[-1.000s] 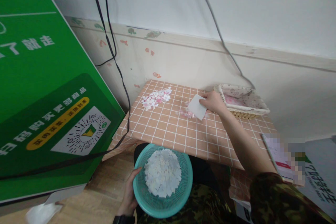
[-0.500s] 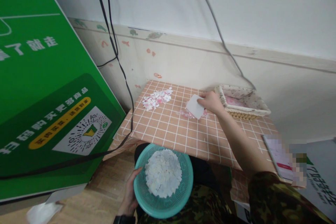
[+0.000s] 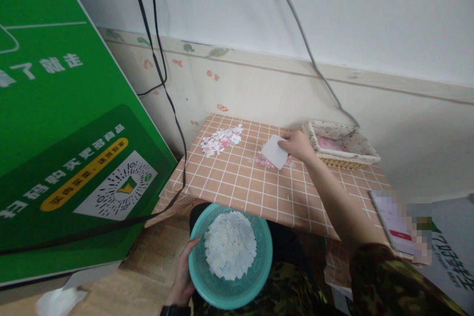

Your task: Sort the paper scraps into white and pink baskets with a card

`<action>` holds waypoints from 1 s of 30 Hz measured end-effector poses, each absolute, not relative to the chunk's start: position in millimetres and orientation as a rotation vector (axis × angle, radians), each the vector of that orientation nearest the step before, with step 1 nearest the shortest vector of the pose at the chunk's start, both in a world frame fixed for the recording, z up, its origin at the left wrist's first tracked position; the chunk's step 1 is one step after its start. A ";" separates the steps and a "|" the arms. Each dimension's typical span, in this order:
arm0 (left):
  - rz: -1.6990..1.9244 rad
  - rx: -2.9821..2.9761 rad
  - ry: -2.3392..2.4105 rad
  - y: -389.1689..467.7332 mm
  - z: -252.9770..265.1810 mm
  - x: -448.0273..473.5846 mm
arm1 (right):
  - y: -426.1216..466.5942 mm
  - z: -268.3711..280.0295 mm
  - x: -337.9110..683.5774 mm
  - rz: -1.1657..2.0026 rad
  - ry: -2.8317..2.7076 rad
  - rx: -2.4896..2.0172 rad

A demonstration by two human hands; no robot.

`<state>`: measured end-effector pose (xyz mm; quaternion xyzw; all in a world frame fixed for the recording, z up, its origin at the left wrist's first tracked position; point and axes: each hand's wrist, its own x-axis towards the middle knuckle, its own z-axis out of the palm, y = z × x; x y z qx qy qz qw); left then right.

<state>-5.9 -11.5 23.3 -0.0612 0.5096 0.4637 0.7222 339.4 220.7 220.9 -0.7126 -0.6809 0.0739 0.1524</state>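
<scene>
Where the head view looks forward and down, one cloth-covered worktop point(image 3: 237, 177), brown with a white check, stands against a pale wall point(image 3: 237, 84).

Item: right hand point(image 3: 298, 146), arm stretched over the worktop, fingers pinching a white card point(image 3: 274, 152) at its upper right side, thumb on top. The card is tilted, rounded at the corners, and lies over a scatter of pinkish, glossy bits point(image 3: 261, 162); whether it presses on them cannot be told.

Item: left hand point(image 3: 185, 267), below the worktop's front edge, thumb over the rim of a turquoise basket point(image 3: 264, 261), slotted, round; the fingers gripping underneath are largely hidden. Contents: a heap of white paper pieces point(image 3: 230, 246). Position: over the person's lap.

Item: loose pile of white and pink pieces point(image 3: 221, 139), far left of the worktop, well apart from the card.

Item: wicker basket point(image 3: 342, 162), rectangular, with patterned cloth lining, just beyond the right hand; pink matter point(image 3: 331, 144) inside.

Item: flat pale object with a red stripe point(image 3: 396, 224), right end of the worktop, partly pixelated.

Surroundings: green panel with white lettering point(image 3: 92, 89), left; black strap point(image 3: 173, 108) hanging before it; grey cable point(image 3: 303, 37) down the wall; camouflage sleeve point(image 3: 392, 276) on the right arm.
</scene>
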 end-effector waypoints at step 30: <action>1.040 -0.122 1.119 -12.7 23.6 -5.5 | 176.9 204.0 306.1 0.043 -1.902 -1.982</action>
